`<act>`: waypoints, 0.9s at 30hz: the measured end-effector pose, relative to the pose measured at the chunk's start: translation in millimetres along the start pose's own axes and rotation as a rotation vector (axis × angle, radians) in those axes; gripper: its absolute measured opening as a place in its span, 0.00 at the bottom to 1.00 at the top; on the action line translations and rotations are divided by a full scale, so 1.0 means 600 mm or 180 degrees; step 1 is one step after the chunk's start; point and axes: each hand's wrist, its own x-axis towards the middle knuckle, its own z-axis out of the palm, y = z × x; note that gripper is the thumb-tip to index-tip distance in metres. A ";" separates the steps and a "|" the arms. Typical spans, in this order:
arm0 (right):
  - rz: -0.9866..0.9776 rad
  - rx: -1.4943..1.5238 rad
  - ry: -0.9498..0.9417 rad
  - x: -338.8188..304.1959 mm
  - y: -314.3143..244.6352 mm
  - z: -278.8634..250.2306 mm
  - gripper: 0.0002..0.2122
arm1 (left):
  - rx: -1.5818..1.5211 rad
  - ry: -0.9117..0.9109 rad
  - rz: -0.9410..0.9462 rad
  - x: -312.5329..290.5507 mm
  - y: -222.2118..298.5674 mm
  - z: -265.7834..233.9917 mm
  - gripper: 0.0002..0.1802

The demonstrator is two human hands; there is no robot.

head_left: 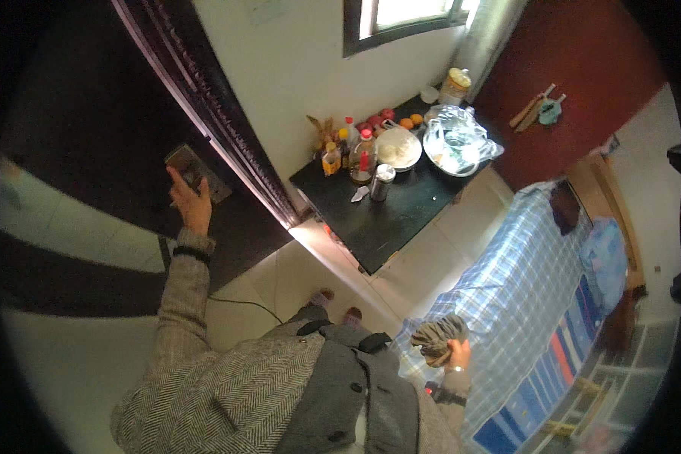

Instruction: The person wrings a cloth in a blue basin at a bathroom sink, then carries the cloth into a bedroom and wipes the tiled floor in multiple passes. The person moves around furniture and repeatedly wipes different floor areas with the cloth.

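Note:
My left hand [193, 203] reaches out on the left with its fingers spread, holding nothing that I can see. Its fingertips are over or just in front of a rectangular, dull metallic-looking plate [218, 187] on a dark upright panel [91, 83]; whether they touch it, I cannot tell. Low on the right, my right hand [459, 354] is closed round a bunched, grey-brown striped cloth [437, 337]. The cloth is held up in front of a bed with a blue checked cover [499, 261].
A black table [401, 227] by the wall carries bottles [363, 155], a lidded jar [383, 183], fruit and a bag-covered bowl [461, 140]. Brushes [530, 112] hang on a red-brown panel. A thin cable [250, 304] lies on the tiled floor near my feet.

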 end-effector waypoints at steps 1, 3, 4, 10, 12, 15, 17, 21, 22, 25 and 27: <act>0.0004 0.0054 0.0158 -0.016 0.004 -0.004 0.14 | 0.0144 0.0173 0.0429 -0.007 0.004 0.001 0.49; 0.0035 0.0356 0.0477 -0.049 0.014 -0.005 0.15 | 0.0383 0.0617 0.1342 -0.029 0.010 0.009 0.48; 0.0073 0.0471 0.0673 -0.068 0.021 -0.005 0.15 | 0.0342 0.0443 0.1600 -0.045 0.012 0.024 0.48; 0.0182 0.0671 0.1433 -0.198 0.045 0.029 0.20 | -0.0452 -0.1357 0.1873 -0.153 0.007 0.178 0.52; 0.0099 0.0784 0.1532 -0.261 0.051 0.048 0.19 | -0.0782 -0.2051 0.2139 -0.193 -0.002 0.219 0.52; 0.0238 0.0856 0.2023 -0.366 0.071 0.065 0.18 | -0.1072 -0.2952 0.2254 -0.235 -0.015 0.261 0.52; 0.0352 0.0914 0.2275 -0.430 0.104 0.069 0.19 | -0.0952 -0.3649 0.2034 -0.257 -0.017 0.276 0.51; 0.0201 0.1163 0.2824 -0.536 0.205 0.045 0.21 | -0.1122 -0.4388 0.2176 -0.308 -0.013 0.289 0.49; 0.0451 0.1159 0.3241 -0.564 0.238 0.042 0.20 | -0.1253 -0.4540 0.2181 -0.325 -0.013 0.286 0.48; 0.0520 0.1573 0.3792 -0.659 0.334 0.022 0.20 | -0.1006 -0.4771 0.2844 -0.392 -0.018 0.258 0.48; 0.0690 0.1601 0.3916 -0.717 0.393 0.012 0.24 | -0.0713 -0.5046 0.3114 -0.437 -0.019 0.250 0.45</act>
